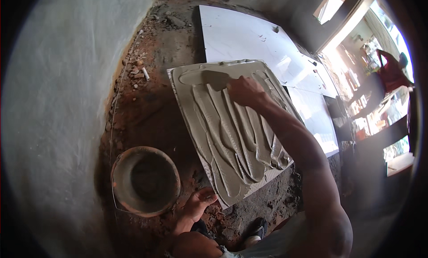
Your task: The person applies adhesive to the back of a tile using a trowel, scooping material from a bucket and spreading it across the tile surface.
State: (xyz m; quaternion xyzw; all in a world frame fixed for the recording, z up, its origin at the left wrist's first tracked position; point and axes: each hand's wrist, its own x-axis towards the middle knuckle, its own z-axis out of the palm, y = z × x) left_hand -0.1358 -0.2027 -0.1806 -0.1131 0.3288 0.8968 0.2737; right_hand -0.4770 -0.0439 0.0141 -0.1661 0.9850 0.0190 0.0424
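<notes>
A large tile (266, 178) lies in front of me at a slant, its upturned back spread with thick grey mortar (232, 142) in long wavy ridges. Bare ribbed backing shows along its near right edge. My right hand (247, 92) is closed round a trowel, whose handle is hidden in the fist. The trowel blade (213, 79) rests in the mortar near the tile's far edge. At the near left corner, my left hand (199, 205) grips the tile's edge, some of its fingers out of sight.
A round bucket (117, 180) stands left of the tile, near a grey wall (58, 102). A string (117, 102) runs along the wall's foot over rubble. Glossy white tiles (240, 35) cover the floor beyond. Another person (379, 86) is by the bright opening at right.
</notes>
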